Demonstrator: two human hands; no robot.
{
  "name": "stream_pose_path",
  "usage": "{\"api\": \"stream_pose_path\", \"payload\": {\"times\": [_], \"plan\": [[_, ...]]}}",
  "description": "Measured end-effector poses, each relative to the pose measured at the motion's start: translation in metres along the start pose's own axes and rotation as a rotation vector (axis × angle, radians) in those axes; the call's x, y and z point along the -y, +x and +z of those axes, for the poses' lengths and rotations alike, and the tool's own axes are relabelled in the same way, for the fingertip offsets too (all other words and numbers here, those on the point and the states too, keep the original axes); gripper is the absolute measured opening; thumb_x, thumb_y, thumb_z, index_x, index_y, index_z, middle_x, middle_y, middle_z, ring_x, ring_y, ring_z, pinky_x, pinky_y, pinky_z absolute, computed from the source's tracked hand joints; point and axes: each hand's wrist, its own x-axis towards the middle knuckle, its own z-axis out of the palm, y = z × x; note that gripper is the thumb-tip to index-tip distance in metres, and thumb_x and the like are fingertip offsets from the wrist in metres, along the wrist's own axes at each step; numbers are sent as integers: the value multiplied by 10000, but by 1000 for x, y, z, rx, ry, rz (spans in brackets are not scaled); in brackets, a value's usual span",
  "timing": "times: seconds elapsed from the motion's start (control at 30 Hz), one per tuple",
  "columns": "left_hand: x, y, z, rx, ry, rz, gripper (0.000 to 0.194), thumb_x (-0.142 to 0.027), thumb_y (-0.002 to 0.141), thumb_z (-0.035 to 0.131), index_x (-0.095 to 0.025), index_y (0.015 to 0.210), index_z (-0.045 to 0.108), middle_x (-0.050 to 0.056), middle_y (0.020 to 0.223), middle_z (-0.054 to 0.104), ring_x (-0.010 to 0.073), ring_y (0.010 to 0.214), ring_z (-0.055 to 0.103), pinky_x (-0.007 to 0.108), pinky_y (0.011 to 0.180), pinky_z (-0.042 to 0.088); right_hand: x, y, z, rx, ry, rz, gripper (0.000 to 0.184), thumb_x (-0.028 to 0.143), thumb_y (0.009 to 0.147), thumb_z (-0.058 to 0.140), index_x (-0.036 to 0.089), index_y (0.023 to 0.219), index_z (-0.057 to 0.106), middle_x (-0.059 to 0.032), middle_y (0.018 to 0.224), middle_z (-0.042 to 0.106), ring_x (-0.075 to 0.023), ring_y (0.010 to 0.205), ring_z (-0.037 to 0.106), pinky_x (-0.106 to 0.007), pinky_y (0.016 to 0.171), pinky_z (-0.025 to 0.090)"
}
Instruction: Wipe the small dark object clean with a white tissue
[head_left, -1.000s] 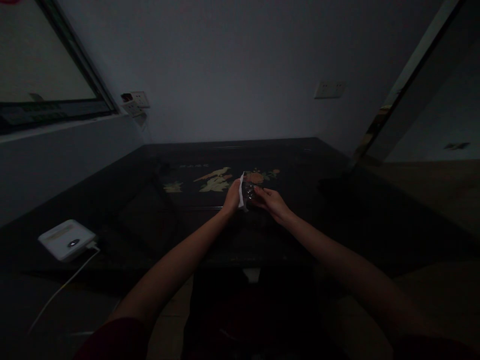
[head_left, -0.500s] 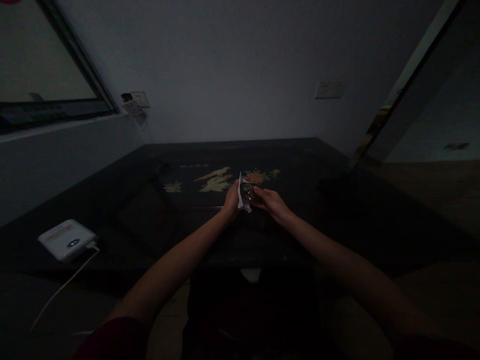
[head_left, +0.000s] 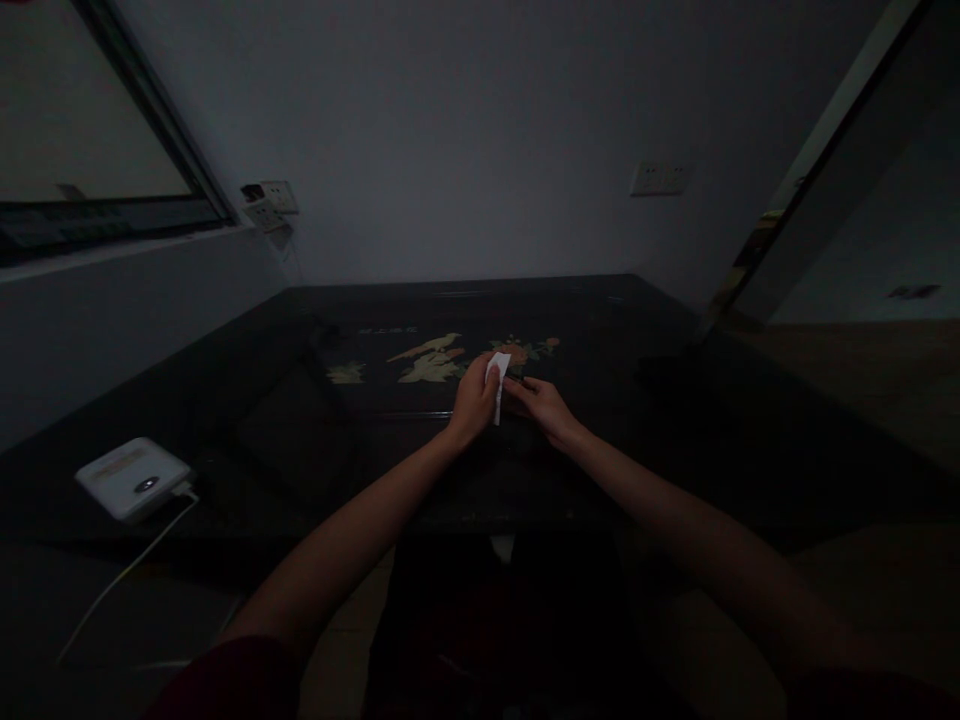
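My left hand [head_left: 474,400] is closed on a piece of white tissue [head_left: 499,368], its thumb lying over the near side. The tissue is folded against a dark, shiny object [head_left: 514,400], which is mostly hidden between the hands. From the other side, my right hand [head_left: 546,408] grips that object with thumb and fingers. Its kind is too dark to make out. Both hands are held close together above the dark tabletop [head_left: 480,480], in front of its bird-and-flower picture [head_left: 435,360].
At the left of the table lies a white box-shaped device [head_left: 135,480] with a white cable [head_left: 127,572] hanging over the edge. Sockets [head_left: 660,180] are set in the wall behind. A plug adapter [head_left: 264,212] sits near the window [head_left: 82,110]. The room is dim.
My left hand has turned and shifted slightly right, bringing the tissue across the dark object, which showed its shiny surface before. My right hand has barely moved.
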Motion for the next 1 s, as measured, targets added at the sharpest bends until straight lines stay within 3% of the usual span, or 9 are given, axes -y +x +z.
{"api": "stream_pose_path", "payload": {"times": [0.1,0.23,0.4,0.6,1.0], "plan": [[4,4,2,-44,-167,-131,289,-365,903,491,-169,1062,631,90,1093,664,223,1055,589,334,987,408,1,0,-1,-6,8,8,322,394,619,820,159,775,665,-20,798,704,-127,700,651,-265,718,553],[8,8,7,-84,-499,-403,303,-371,920,456,-157,1018,646,76,993,702,204,964,642,314,904,473,5,0,-2,-10,71,26,267,378,677,791,153,750,668,-31,808,708,-129,722,657,-277,750,568],[6,10,11,-47,-850,-646,358,-386,936,419,-136,1054,646,67,885,727,187,881,678,303,845,516,8,-2,-3,40,137,30,289,431,744,731,160,838,693,-60,844,727,-173,813,673,-323,763,583],[10,14,13,-49,-962,-692,341,-361,928,438,-123,1017,665,59,820,730,172,786,684,290,814,530,5,1,-4,28,144,26,281,433,768,713,164,843,688,-54,822,727,-170,796,677,-329,766,584],[-5,11,12,-26,-993,-679,396,-364,957,364,-128,1089,653,60,877,732,169,828,683,283,823,522,10,-2,-3,75,148,-40,336,465,684,770,175,834,690,-47,886,728,-175,809,675,-338,791,575]]}}
